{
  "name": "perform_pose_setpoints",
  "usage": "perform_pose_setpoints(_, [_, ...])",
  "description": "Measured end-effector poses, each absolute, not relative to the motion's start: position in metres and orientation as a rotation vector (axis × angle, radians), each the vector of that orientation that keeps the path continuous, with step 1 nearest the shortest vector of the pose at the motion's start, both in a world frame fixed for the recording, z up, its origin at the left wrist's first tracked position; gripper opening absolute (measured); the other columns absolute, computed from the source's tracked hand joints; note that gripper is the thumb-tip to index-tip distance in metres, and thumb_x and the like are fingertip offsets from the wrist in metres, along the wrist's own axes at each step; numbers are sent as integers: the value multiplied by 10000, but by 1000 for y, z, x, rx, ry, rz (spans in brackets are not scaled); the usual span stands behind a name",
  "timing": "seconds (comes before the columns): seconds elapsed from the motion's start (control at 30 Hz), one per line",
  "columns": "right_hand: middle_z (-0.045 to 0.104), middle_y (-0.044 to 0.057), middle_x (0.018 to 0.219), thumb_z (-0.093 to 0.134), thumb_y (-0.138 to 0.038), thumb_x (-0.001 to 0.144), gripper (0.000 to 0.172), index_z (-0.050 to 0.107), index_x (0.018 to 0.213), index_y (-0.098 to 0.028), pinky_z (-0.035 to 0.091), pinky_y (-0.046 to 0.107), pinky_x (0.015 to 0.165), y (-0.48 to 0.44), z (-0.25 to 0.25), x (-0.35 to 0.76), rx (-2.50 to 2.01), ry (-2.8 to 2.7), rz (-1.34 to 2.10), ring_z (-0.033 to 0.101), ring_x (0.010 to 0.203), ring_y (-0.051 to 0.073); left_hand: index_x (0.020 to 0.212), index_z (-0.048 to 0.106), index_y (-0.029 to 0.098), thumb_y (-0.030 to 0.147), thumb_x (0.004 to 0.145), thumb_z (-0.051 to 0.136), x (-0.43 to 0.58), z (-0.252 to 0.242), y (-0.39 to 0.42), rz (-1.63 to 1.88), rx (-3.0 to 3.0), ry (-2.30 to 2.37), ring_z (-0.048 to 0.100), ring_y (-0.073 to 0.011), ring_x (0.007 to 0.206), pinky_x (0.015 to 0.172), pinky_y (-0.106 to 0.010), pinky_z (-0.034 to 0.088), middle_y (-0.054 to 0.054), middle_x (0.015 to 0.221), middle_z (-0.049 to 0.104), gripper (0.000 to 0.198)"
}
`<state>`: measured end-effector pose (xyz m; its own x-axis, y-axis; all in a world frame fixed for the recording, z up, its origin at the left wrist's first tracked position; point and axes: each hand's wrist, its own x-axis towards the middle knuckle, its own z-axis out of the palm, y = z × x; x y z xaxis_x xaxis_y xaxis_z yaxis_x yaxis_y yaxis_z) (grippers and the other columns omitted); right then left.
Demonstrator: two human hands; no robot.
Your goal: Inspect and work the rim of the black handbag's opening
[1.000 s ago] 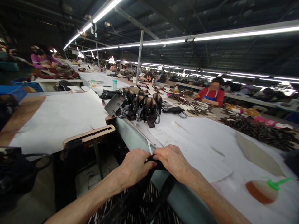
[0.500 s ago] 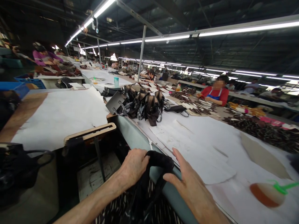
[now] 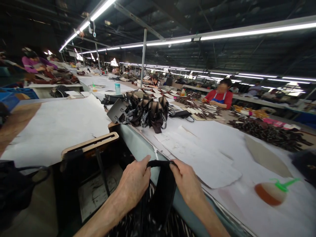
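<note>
My left hand [image 3: 136,176] and my right hand [image 3: 185,177] pinch the top edge of a soft black bag [image 3: 161,189] from either side. Its edge is stretched nearly straight between them, and the body hangs down toward my lap. The lower part is dark and hard to make out against the patterned cloth [image 3: 181,225] beneath. Both hands are at the near edge of the white-covered table [image 3: 209,148].
Dark bags with plastic-wrapped handles [image 3: 155,115] stand ahead on the table. A squeeze bottle of amber liquid [image 3: 270,192] lies at right. A slotted wooden-topped stand [image 3: 90,144] is at left. Beyond the table sits a person in red [image 3: 219,97] beside piled dark strips [image 3: 266,133].
My right hand has gone from open beside the black bag to pinching its edge. The edge, curved in a loop before, is now pulled straight. The view has shifted slightly right.
</note>
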<state>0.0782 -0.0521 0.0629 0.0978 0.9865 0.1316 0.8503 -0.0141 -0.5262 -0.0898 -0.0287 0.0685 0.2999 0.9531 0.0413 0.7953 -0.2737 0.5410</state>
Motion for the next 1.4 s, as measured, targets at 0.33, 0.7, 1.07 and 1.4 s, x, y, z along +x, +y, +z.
perform_pose_setpoints(0.33, [527, -9, 594, 423, -221, 802, 212, 563, 647, -183, 290, 227, 569, -8, 103, 105, -1739, -2390, 416, 464, 600, 132, 725, 634, 198, 327, 798, 425, -89, 78, -20, 289, 2340, 1687, 604, -219, 741, 637, -287, 400, -55, 753, 653, 256])
perform_pose_setpoints(0.7, [536, -29, 558, 484, -254, 784, 200, 601, 635, -189, 279, 213, 526, 2, 85, 110, -1711, -2460, 467, 480, 567, 123, 674, 631, 164, 303, 873, 370, -74, 71, 4, 266, 2538, 1413, 605, -192, 671, 582, -260, 370, -57, 643, 630, 356])
perform_pose_setpoints(1.07, [666, 4, 732, 428, -299, 870, 234, 628, 769, -230, 317, 241, 619, -4, 57, 91, -1749, -2361, 175, 589, 723, 165, 708, 632, 164, 290, 874, 341, -72, 53, 11, 258, 2548, 1464, 622, -222, 696, 609, -284, 405, -86, 677, 637, 359])
perform_pose_setpoints(1.4, [644, 20, 670, 402, -339, 881, 336, 633, 692, -186, 348, 246, 620, 3, 56, 89, -1759, -2255, 339, 575, 694, 171, 650, 615, 159, 300, 860, 364, -78, 47, 13, 320, 2438, 1426, 537, -144, 602, 571, -233, 342, -37, 610, 596, 356])
